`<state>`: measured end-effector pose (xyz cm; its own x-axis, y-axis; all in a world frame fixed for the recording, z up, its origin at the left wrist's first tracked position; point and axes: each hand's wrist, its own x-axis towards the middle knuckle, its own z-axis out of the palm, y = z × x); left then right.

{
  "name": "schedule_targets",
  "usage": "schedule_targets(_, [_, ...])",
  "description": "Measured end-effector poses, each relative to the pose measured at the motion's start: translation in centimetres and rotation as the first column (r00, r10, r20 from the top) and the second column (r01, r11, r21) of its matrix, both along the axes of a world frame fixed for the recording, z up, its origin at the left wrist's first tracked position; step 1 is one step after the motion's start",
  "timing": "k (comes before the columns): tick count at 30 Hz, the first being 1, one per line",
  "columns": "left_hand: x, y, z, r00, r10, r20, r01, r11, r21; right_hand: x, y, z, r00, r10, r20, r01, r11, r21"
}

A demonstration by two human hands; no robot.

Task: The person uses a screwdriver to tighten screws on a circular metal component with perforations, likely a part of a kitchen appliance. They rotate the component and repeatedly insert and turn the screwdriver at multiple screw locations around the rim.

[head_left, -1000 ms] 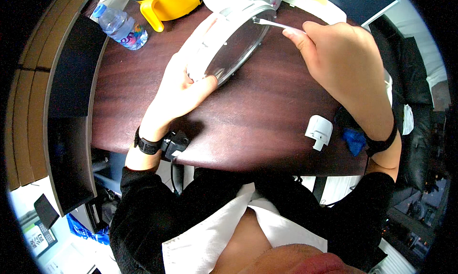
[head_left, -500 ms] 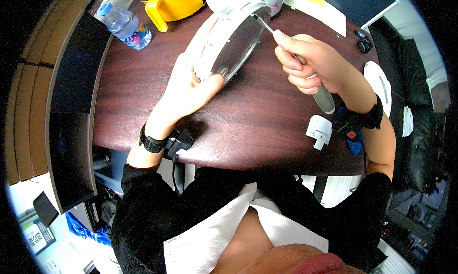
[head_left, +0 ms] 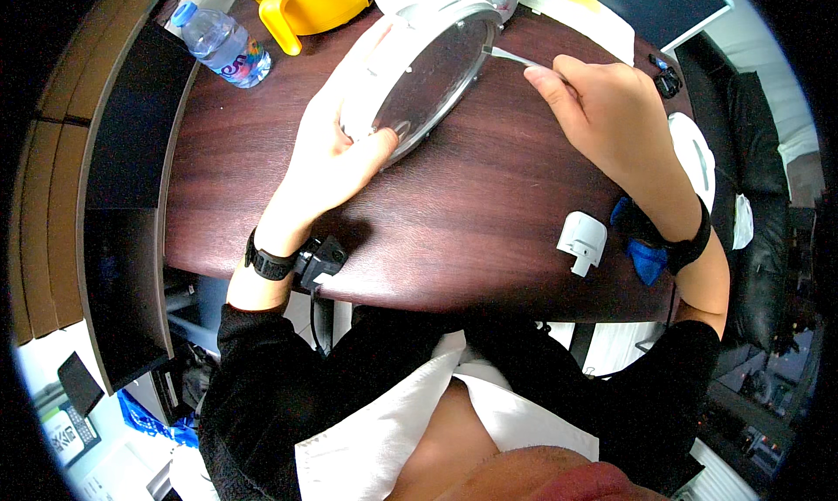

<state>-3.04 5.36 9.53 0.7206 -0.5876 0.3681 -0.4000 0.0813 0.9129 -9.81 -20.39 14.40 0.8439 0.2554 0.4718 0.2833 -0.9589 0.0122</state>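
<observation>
Head: tool (head_left: 515,58) at lid (head_left: 428,91) edge

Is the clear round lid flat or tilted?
Tilted: the lid shows as a slanting oval, gripped at its edge by the left hand.

The top (head_left: 253,387) is black, with 2 sleeves (head_left: 668,370) that stop before the wrists. The white collar (head_left: 371,435) has 2 big flaps. The left wrist band (head_left: 269,263) is black, with a black box (head_left: 323,260) and thin cord (head_left: 313,313). The right band (head_left: 696,248) is black too.
</observation>
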Motion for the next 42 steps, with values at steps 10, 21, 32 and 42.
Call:
schedule_targets(10, [0.1, 0.0, -0.3, 0.999, -0.017, 0.028, 0.017, 1.0, 0.014, 0.4, 1.0, 0.7, 0.993, -0.032, 0.118, 0.047, 0.992, -0.121])
schedule_targets(21, [-0.4, -0.1, 0.1, 0.999, -0.016, 0.05, 0.014, 0.999, 0.039, 0.4, 1.4, 0.6, 1.0, 0.007, 0.012, -0.007, 1.0, 0.004])
schedule_targets(32, [-0.1, 0.0, -0.1, 0.996, -0.054, 0.067, 0.05, 0.997, 0.066, 1.1, 0.7, 0.3, 0.308, 0.794, -0.524, 0.648, 0.228, 0.727])
schedule_targets(42, [0.1, 0.0, 0.0, 0.999, -0.007, 0.043, 0.007, 1.0, 0.0, 0.4, 0.0, -1.0, 0.997, 0.045, -0.069, -0.03, 0.976, 0.214])
